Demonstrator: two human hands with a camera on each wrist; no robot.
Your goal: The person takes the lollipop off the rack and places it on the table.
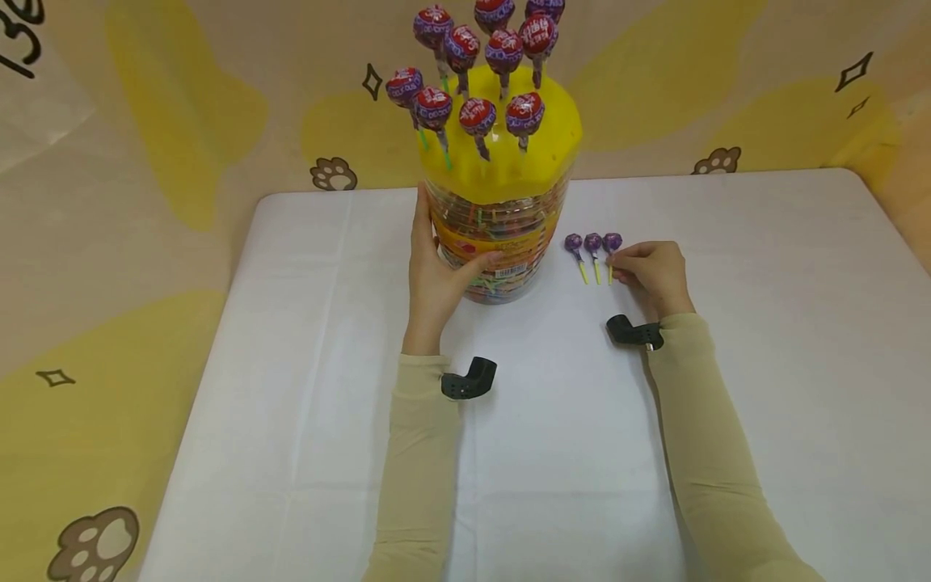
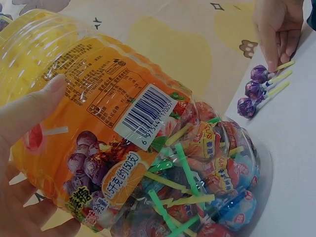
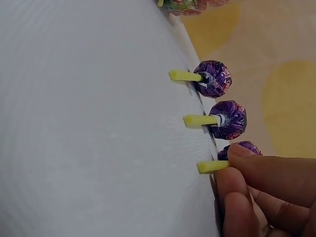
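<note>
Grips a clear plastic, yellow-topped round jar (image 1: pixel 502 220) of colourful wrapped lollipops (image 2: pixel 229 173) in the wide-spread left hand (image 1: pixel 440 279), pinching a purple-wrapped, yellow-stick lollipop (image 1: pixel 612 242) in the right hand (image 1: pixel 657 268).

The left sleeve (image 1: pixel 417 469) and right sleeve (image 1: pixel 705 436) were plain tan, with bent black devices (image 1: pixel 469 381), apparently plastic, at their cuffs (image 1: pixel 422 368).

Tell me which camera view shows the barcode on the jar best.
The left wrist view: there the barcode is large, uncovered, and its digits can be read. The head view shows it small on the front of the jar, its digits too tiny to read. The right wrist view doesn't show it.
</note>
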